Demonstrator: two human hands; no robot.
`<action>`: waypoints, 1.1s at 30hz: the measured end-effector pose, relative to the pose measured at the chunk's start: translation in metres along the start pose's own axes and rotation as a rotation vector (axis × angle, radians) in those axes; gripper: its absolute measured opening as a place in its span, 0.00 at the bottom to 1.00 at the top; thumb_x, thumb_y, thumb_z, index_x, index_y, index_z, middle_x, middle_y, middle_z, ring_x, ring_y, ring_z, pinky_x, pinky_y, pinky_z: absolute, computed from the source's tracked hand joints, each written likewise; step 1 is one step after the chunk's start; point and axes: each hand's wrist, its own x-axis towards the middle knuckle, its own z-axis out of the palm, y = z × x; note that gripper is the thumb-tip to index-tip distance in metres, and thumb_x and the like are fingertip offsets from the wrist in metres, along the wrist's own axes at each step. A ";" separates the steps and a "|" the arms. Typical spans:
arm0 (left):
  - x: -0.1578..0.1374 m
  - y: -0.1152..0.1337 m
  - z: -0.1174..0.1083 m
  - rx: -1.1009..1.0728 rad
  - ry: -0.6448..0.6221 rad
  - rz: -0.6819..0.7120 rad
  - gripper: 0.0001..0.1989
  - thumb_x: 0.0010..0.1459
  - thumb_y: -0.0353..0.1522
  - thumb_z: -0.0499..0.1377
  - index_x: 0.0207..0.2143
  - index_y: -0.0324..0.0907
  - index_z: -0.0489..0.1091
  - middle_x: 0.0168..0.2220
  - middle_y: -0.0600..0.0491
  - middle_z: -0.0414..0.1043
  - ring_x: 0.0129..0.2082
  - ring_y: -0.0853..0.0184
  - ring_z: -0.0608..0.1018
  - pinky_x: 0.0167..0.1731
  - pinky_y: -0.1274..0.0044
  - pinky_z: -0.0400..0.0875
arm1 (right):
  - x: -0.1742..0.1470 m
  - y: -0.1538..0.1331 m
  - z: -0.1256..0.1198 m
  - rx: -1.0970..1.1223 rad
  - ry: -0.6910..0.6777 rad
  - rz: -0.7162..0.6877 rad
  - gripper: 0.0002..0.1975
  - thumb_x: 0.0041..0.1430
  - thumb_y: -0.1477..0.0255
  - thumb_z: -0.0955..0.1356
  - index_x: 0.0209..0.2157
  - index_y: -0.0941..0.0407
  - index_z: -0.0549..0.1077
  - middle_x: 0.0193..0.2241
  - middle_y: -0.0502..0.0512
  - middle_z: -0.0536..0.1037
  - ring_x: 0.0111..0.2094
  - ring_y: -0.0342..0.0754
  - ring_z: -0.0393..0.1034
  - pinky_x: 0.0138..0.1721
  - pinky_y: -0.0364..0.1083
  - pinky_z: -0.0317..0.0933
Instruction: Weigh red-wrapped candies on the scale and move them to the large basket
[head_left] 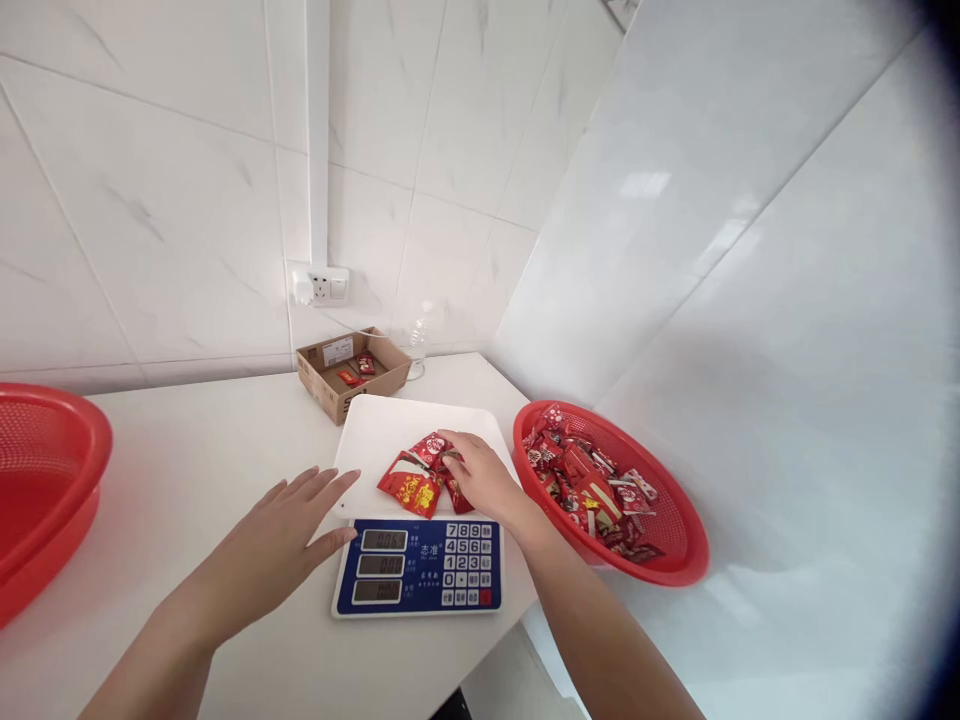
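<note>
A white electronic scale (418, 568) with a blue keypad panel stands on the table, its small displays lit with digits. Several red snack packets (412, 485) lie together on its white pan (375, 425). My right hand (484, 480) reaches over the right side of this pile, thumb and fingers curved around a packet there; its grip is partly hidden. Over the scale's left edge hovers my left hand (292, 530), fingers stretched out and apart, holding nothing.
A red perforated basket (679, 530) full of similar packets sits to the right, against the wall. Another red basket (94, 440) is at the far left. Behind the scale are a cardboard box (319, 390) with a few packets and a clear plastic bottle (418, 340).
</note>
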 end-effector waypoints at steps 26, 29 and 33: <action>-0.002 0.026 -0.026 -0.322 0.673 -0.166 0.12 0.60 0.41 0.54 0.40 0.48 0.75 0.42 0.56 0.80 0.31 0.69 0.79 0.22 0.81 0.68 | -0.097 0.072 -0.046 -0.498 0.044 0.822 0.24 0.67 0.60 0.53 0.48 0.53 0.74 0.38 0.60 0.79 0.36 0.54 0.73 0.30 0.45 0.61; -0.001 0.027 -0.025 -0.315 0.687 -0.144 0.11 0.60 0.38 0.54 0.40 0.49 0.74 0.40 0.57 0.80 0.32 0.69 0.79 0.21 0.82 0.67 | -0.097 0.070 -0.045 -0.517 0.050 0.844 0.24 0.67 0.60 0.53 0.48 0.53 0.74 0.36 0.61 0.79 0.36 0.54 0.73 0.30 0.46 0.61; -0.002 0.028 -0.025 -0.298 0.670 -0.136 0.10 0.60 0.36 0.53 0.38 0.49 0.73 0.38 0.57 0.80 0.28 0.71 0.77 0.19 0.82 0.66 | -0.096 0.066 -0.046 -0.534 0.033 0.870 0.24 0.67 0.60 0.53 0.49 0.52 0.73 0.37 0.61 0.79 0.37 0.55 0.74 0.32 0.47 0.62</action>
